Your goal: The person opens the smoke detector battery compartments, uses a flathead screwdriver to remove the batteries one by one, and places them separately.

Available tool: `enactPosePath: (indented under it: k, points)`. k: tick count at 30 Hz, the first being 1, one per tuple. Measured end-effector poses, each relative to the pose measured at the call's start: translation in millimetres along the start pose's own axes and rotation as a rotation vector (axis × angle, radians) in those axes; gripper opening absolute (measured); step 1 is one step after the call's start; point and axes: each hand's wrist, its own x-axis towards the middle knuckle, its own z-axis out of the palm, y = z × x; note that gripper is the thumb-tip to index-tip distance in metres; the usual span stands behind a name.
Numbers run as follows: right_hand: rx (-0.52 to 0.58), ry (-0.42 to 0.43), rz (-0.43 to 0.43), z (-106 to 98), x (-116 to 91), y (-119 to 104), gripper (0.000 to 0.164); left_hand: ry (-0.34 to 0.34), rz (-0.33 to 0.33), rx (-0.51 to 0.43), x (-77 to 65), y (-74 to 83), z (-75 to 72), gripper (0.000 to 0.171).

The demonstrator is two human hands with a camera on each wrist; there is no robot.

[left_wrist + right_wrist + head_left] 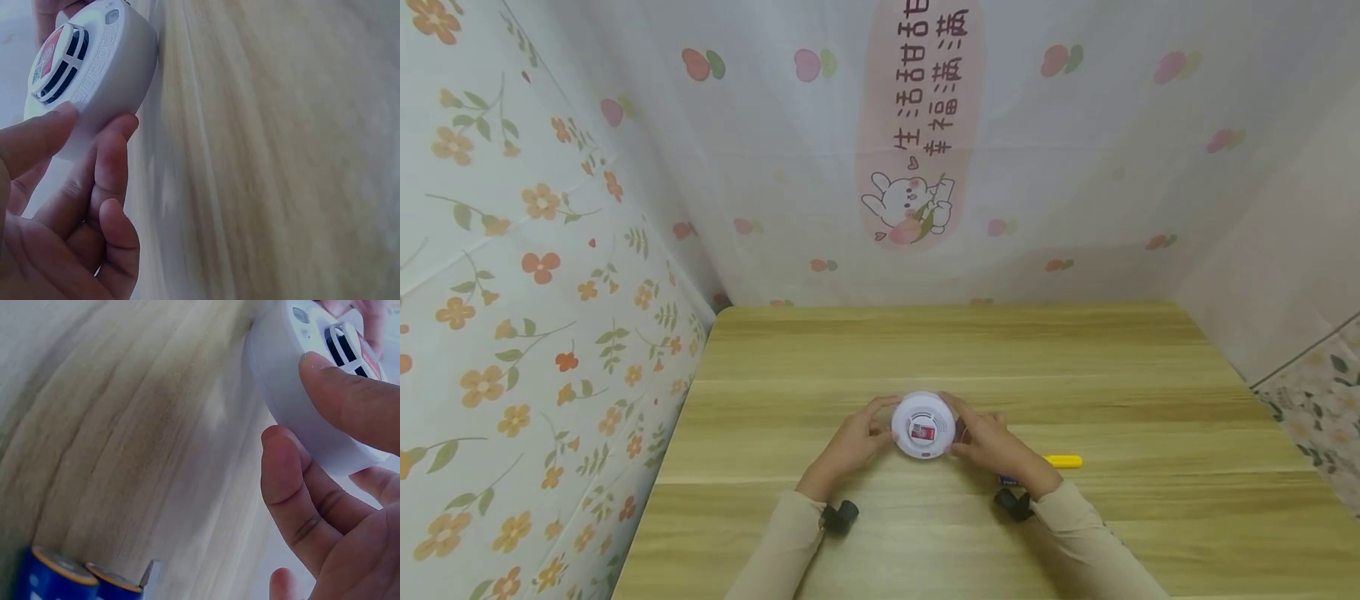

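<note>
A round white smoke detector [923, 427] with a red label and dark vent slots is held between both hands, just over the wooden table. My left hand [855, 443] grips its left rim; the left wrist view shows the thumb on the vented face and fingers curled beneath the edge. On the opposite rim, my right hand [994, 443] holds it likewise, thumb on the face and fingers under the side. Two blue batteries [62, 578] stand close by the right hand in the right wrist view. Beside them is a flat metal tip [150, 576].
A yellow handle [1064, 461] lies on the wooden table [790, 350] right of the right wrist, partly hidden by the arm. Black wrist mounts [841, 517] sit at both cuffs. Patterned curtains [775, 167] border the table at the back and left.
</note>
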Motion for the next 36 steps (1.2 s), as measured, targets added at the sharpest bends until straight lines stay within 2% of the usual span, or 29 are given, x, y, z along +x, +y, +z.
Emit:
enactPosePath:
  k: [9,17,24,31,36]
  points:
    - [0.005,-0.036,0.002,-2.4,2.5,-0.2,0.077,-0.029,0.001,-0.022,2.4,-3.9,0.1,0.059]
    - [0.045,-0.130,0.026,-3.4,4.4,1.0,0.066,-0.082,-0.079,-0.029,1.6,-6.9,-0.9,0.057]
    - [0.031,-0.192,0.084,-5.7,7.5,-1.7,0.066,-0.108,-0.078,-0.028,1.7,-6.5,-1.9,0.057]
    - [0.019,-0.217,0.073,-5.7,7.7,1.5,0.066,-0.119,-0.075,-0.021,2.8,-6.4,-1.2,0.055]
    - [0.017,-0.203,0.058,-5.4,7.0,5.6,0.061,-0.123,-0.092,-0.031,3.1,-6.3,-0.4,0.054]
